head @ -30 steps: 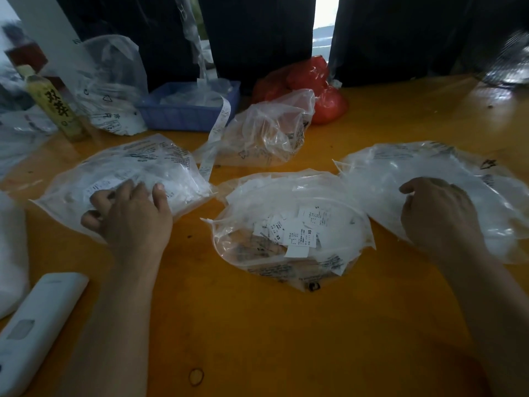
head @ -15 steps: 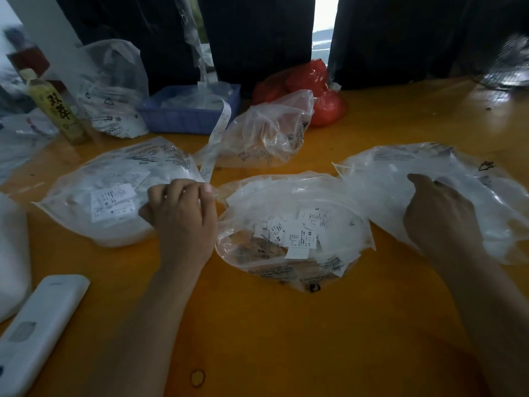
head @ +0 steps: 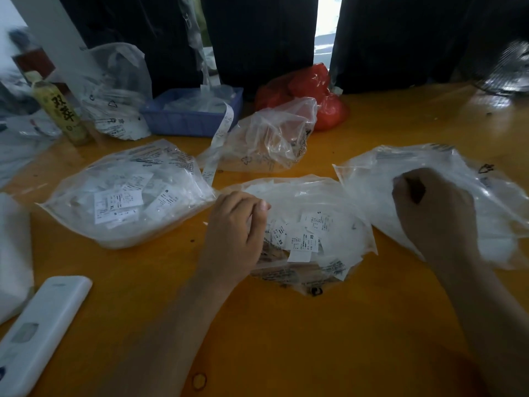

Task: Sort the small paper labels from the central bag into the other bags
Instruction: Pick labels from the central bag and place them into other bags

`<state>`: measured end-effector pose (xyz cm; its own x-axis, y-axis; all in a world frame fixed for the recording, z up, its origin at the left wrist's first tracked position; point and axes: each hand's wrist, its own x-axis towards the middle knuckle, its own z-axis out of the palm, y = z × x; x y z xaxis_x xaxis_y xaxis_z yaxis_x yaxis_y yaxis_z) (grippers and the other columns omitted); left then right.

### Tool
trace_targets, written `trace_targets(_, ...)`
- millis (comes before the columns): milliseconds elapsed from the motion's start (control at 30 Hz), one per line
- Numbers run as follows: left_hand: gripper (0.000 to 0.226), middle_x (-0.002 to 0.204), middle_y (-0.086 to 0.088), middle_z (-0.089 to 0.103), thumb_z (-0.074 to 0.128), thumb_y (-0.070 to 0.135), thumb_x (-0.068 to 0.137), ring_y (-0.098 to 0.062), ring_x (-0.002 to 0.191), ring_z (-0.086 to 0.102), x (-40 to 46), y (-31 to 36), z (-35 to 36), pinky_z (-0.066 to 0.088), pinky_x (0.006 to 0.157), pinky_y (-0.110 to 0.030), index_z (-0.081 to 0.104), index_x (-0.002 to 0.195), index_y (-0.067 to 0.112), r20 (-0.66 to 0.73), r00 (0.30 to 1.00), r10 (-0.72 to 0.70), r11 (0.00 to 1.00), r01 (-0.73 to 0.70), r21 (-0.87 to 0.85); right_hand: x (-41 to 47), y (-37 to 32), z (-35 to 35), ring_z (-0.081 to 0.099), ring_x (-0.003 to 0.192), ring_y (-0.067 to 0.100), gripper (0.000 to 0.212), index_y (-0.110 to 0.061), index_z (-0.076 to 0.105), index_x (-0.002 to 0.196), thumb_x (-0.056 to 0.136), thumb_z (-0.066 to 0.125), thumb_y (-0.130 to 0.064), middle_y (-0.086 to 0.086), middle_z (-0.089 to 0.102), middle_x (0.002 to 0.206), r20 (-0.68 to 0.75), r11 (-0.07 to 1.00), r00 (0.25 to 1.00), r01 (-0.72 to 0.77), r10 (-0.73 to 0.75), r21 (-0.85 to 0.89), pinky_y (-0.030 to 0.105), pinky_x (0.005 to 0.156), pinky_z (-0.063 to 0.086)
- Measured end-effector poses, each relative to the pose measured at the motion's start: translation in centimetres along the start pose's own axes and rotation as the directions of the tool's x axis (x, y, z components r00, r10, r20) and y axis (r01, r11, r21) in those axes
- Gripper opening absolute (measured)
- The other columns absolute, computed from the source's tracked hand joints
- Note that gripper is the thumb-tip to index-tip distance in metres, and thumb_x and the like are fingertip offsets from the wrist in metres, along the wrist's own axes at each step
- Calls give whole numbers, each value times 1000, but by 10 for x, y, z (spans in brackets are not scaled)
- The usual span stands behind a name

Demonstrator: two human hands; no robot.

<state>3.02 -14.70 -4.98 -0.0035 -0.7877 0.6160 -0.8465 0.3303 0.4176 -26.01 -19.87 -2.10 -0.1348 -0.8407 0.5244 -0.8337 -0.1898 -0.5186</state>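
Observation:
The central clear bag (head: 323,196) lies open on the orange table (head: 286,339), with several small white paper labels (head: 303,242) inside. My left hand (head: 234,230) is at its left edge, fingers curled downward and fingertips hidden. To the left lies a fuller bag of labels (head: 126,196). On the right is a large clear bag (head: 498,224). My right hand (head: 429,213) sits on it in a fist, gripping its film. A crumpled clear bag (head: 274,138) lies behind the central one.
At the back stand a blue tray (head: 191,121) with a label strip (head: 220,138) hanging out, a red bag (head: 315,90), a bottle (head: 61,113) and another clear bag (head: 114,90). A white device (head: 37,333) lies at the near left.
My left hand left the left bag and moved right to the central bag's edge. My right hand rose slightly on the right bag and closed into a fist on its film.

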Motion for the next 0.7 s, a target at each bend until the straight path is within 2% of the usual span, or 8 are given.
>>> trace_targets(67,43,108,3,69,38,37,110,-9,103,60,-1,7,-1,49,94,-31,73,114,13,50,998,-28,994,33,-107,-10,-15,2,59,69,11,17,-10,72,104,100,62,-24,-6,65,84,35,986,996,71,-78,154,14,63,47)
trace_targets(133,45,118,9,69,42,48,106,-4,107,62,-5,15,0,54,91,-30,68,128,19,153,986,-64,961,102,-257,-24,-31,5,64,69,2,10,-18,71,100,98,65,-25,-11,69,82,151,935,979,76,-135,345,8,61,50)
trace_targets(233,58,136,22,63,58,57,98,-6,120,62,-11,23,5,55,95,-25,51,149,30,294,953,-72,879,200,-433,-42,-51,8,62,59,11,14,-31,67,90,92,60,-43,-11,68,73,344,845,918,-20,-195,534,22,51,50)
trace_targets(333,66,144,25,60,67,53,95,-4,126,62,-12,28,7,55,97,-23,45,155,35,397,916,-65,774,297,-559,-52,-61,9,56,56,20,31,-26,70,88,91,52,-51,-2,67,72,467,731,846,-147,-256,667,35,51,45)
trace_targets(467,21,110,15,79,68,39,101,-4,100,74,-9,29,2,59,81,-19,72,119,47,411,894,-177,604,428,-672,-57,-62,14,51,56,27,32,-19,71,85,104,50,-32,5,65,69,542,657,795,-259,-271,708,41,56,42)
trace_targets(567,16,96,7,81,68,26,101,-10,89,76,-9,29,0,59,78,-20,80,101,37,378,889,-258,573,455,-682,-60,-62,18,52,59,35,42,-15,71,88,101,45,-46,10,65,73,537,672,814,-272,-222,689,42,57,42)
trace_targets(667,16,95,4,81,68,24,102,-11,88,75,-10,29,1,61,77,-23,80,99,33,417,863,-286,562,503,-656,-59,-63,19,59,64,9,45,-27,66,109,92,46,-64,-8,67,88,494,720,841,-201,-221,664,24,56,48)
trace_targets(700,15,93,5,80,68,24,102,-11,86,75,-10,30,1,61,76,-23,80,99,33,432,857,-280,578,510,-637,-59,-63,19,63,69,8,43,-32,62,113,89,50,-65,-15,66,92,497,752,838,-173,-227,636,24,57,53)
